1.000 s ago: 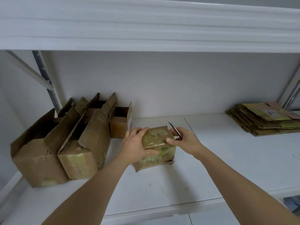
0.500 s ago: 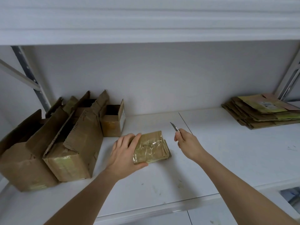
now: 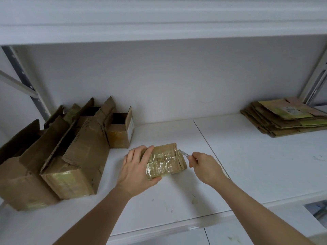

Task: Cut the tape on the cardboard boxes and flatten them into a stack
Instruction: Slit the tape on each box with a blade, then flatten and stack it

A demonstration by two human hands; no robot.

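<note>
A small cardboard box point(image 3: 166, 160), covered in shiny clear tape, lies on the white shelf point(image 3: 247, 165) in the middle. My left hand point(image 3: 137, 167) grips its left end, thumb under the near edge and fingers over the far edge. My right hand point(image 3: 203, 165) holds a thin knife point(image 3: 184, 154), whose blade tip meets the box's right end near the top corner. A stack of flattened boxes point(image 3: 286, 117) lies at the far right of the shelf.
Several open cardboard boxes point(image 3: 70, 156) stand crowded on the left of the shelf, a small open one point(image 3: 120, 133) behind them near the wall. An upper shelf point(image 3: 159, 23) hangs overhead. Grey metal uprights point(image 3: 26, 82) frame both sides.
The box went from held up and tilted to lying flat on the shelf. My right hand swung the knife down from pointing upward until its tip reached the box's right end.
</note>
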